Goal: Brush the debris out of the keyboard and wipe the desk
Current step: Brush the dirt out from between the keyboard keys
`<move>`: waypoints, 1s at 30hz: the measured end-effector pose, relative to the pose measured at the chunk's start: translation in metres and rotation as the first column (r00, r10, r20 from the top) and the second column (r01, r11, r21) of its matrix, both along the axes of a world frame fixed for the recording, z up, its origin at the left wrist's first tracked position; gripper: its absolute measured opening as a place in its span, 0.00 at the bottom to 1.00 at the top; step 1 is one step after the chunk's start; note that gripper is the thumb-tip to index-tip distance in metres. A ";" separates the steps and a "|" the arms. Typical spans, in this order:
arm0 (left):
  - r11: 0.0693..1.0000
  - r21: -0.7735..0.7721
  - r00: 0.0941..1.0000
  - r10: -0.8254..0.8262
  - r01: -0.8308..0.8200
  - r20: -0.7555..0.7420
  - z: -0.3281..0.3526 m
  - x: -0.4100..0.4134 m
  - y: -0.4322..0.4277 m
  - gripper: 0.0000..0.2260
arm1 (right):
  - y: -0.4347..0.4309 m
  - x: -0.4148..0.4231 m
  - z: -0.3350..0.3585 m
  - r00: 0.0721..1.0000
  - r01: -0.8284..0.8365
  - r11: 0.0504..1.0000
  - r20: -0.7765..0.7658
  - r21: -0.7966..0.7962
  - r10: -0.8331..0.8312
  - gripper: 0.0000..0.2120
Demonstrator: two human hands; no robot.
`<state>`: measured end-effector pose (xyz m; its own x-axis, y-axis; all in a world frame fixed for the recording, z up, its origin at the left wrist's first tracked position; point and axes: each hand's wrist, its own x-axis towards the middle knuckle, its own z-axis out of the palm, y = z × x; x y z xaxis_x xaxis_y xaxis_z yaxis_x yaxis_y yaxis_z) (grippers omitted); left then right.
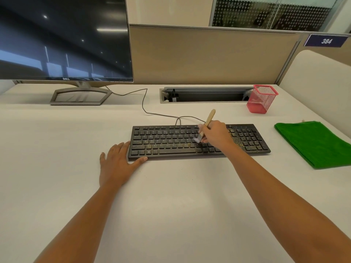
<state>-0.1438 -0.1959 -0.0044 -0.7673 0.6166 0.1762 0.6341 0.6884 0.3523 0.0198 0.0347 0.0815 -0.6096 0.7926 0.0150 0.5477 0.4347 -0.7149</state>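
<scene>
Right hand (215, 133) grips the wooden brush (207, 124), bristles on the black keyboard (171, 141) mid-right. Keyboard's long axis runs left-right; heaviest debris (yellowish specks) lies right of the brush, on the numpad. Left hand (117, 164) flat, fingers straight, bracing the keyboard's left end.

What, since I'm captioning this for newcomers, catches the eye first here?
The right hand grips a wooden-handled brush over the black keyboard, whose keys are speckled with yellowish debris, thickest at the right end. The left hand rests flat at the keyboard's front-left corner, and a folded green cloth lies at the right of the desk.
</scene>
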 end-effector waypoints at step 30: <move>1.000 -0.002 1.000 0.005 -0.005 -0.001 -0.001 0.000 0.001 0.45 | 0.001 0.000 0.026 0.991 -0.080 0.996 0.108 0.042 0.075 0.14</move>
